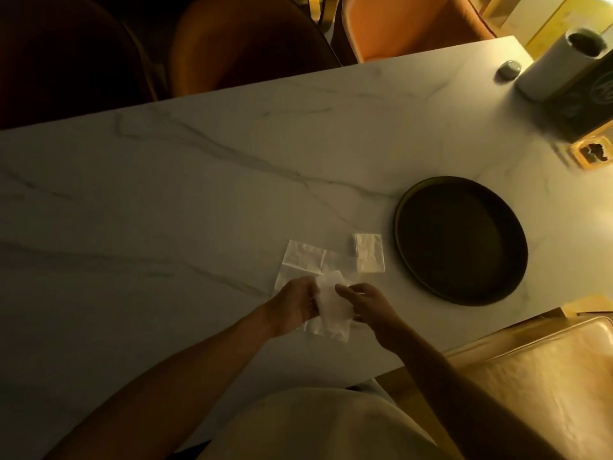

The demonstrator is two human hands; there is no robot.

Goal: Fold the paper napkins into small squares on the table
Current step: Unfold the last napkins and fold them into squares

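A white table (199,180) runs with thin grey marble veins under dim yellowish light. White paper napkins (303,258) lie on it, faintly textured. Beside them sits a round tray (411,194), dark brown to black with a dull gold rim. Orange chairs (414,24) stand beyond the table. A white cylinder (550,68) has a dark top.

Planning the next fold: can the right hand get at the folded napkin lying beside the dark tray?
Probably yes: the folded napkin lies uncovered ahead of the right hand, but that hand is holding another napkin.
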